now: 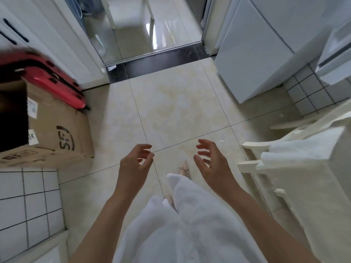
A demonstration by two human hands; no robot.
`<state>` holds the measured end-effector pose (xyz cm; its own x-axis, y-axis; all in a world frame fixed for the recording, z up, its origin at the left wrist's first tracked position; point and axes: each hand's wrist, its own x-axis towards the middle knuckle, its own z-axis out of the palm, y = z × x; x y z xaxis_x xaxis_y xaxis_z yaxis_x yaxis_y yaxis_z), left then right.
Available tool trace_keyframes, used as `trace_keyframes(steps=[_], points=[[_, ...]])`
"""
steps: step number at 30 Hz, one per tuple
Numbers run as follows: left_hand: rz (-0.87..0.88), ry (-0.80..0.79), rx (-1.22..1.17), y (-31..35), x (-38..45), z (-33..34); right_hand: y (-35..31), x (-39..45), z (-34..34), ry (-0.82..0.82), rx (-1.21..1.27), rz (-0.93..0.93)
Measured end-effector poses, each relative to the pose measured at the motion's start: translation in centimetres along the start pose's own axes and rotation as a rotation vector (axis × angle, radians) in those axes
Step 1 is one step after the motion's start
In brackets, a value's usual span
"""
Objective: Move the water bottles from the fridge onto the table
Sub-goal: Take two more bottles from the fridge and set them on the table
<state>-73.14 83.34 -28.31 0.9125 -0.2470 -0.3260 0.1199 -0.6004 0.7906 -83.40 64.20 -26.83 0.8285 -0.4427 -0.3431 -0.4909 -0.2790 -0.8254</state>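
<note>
White garment point(190, 230) fills the bottom of our view, nearest the lens, hanging down over the legs. One pale pointed shoe point(183, 167) pokes out past its hem onto the floor tiles point(176, 103).

Both forearms reach forward from the lower edge. Left hand point(135, 165): fingers loosely curled, thumb apart from them, nothing in it. Right hand point(211, 164): fingers spread and slightly bent, palm facing inward toward the left hand, also holding nothing. The two hands are near each other but not touching, both over bare floor.

We see no water bottles anywhere in this view. White fridge point(252, 59) stands at upper right with its door closed, so we can't tell what's inside.

Left side: open cardboard box point(57, 130) with black printing on the floor, red suitcase point(57, 80) just behind it, against white cabinet doors point(57, 35). Grid-tiled wall point(28, 202) at lower left.

Right side: white chair point(284, 168) near the right hand, white cloth point(303, 152) draped over it.

Straight ahead: dark door threshold point(161, 61), glossy floor beyond it with white furniture legs point(112, 14), blurred.
</note>
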Motion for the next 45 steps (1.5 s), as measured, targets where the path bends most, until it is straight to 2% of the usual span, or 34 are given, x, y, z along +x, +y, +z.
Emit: trace_keyframes(steps=[6,13,17,23,28,36,39,45], points=[[0.003,-0.112,0.039,3.2,8.3,0.6,-2.4,9.1,-1.4,-0.003,-0.054,-0.007],[0.053,-0.092,0.025,10.3,19.5,1.0,-6.2,19.7,-4.9,-0.047,-0.144,-0.038],[0.104,-0.086,0.02,14.0,26.1,1.1,-8.6,25.6,-6.5,-0.02,-0.138,-0.039],[0.128,-0.175,0.049,17.4,35.5,1.9,-11.1,33.8,-7.5,0.029,-0.101,-0.004],[0.201,-0.291,0.131,20.5,44.9,1.6,-13.5,41.0,-8.2,0.129,-0.059,0.062],[0.381,-0.434,0.264,29.2,62.1,1.9,-17.4,49.8,-10.1,0.299,0.031,0.196],[0.432,-0.479,0.274,32.2,65.6,4.2,-17.8,51.7,-11.5,0.364,0.063,0.245],[0.491,-0.678,0.299,37.5,68.9,10.5,-17.4,55.4,-16.0,0.539,0.138,0.338]])
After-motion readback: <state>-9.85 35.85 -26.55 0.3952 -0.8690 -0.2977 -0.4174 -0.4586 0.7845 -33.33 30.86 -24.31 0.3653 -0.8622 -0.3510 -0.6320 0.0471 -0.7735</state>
